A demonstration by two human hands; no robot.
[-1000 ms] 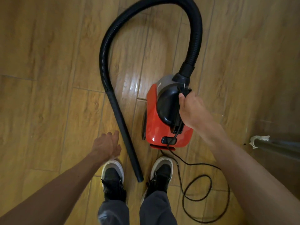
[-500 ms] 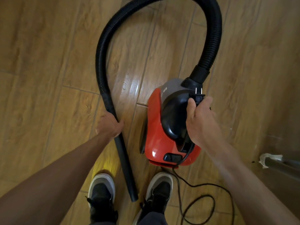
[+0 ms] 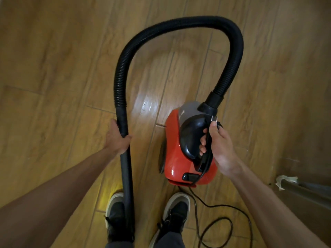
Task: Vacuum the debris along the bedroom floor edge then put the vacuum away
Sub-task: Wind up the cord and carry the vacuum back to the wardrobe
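A small red canister vacuum (image 3: 174, 158) with a black carry handle (image 3: 191, 138) hangs just ahead of my feet. My right hand (image 3: 221, 149) is closed around that handle, also pinching the cord's plug (image 3: 214, 119) with its two prongs up. A black ribbed hose (image 3: 179, 24) arches from the vacuum's front over to the left, ending in a rigid black tube (image 3: 127, 176). My left hand (image 3: 116, 138) grips this tube near where the hose joins it. The tube's lower end runs down past my left shoe.
Wood-plank floor (image 3: 53, 68) all around. The black power cord (image 3: 223, 221) trails from the vacuum's rear and loops on the floor by my right shoe (image 3: 176, 212). A grey metal furniture leg with torn tape (image 3: 284, 181) juts in at the lower right.
My left hand reached forward and closed on the tube. Vacuum and hose have come up and closer, and the tube now stands more upright by my left foot.
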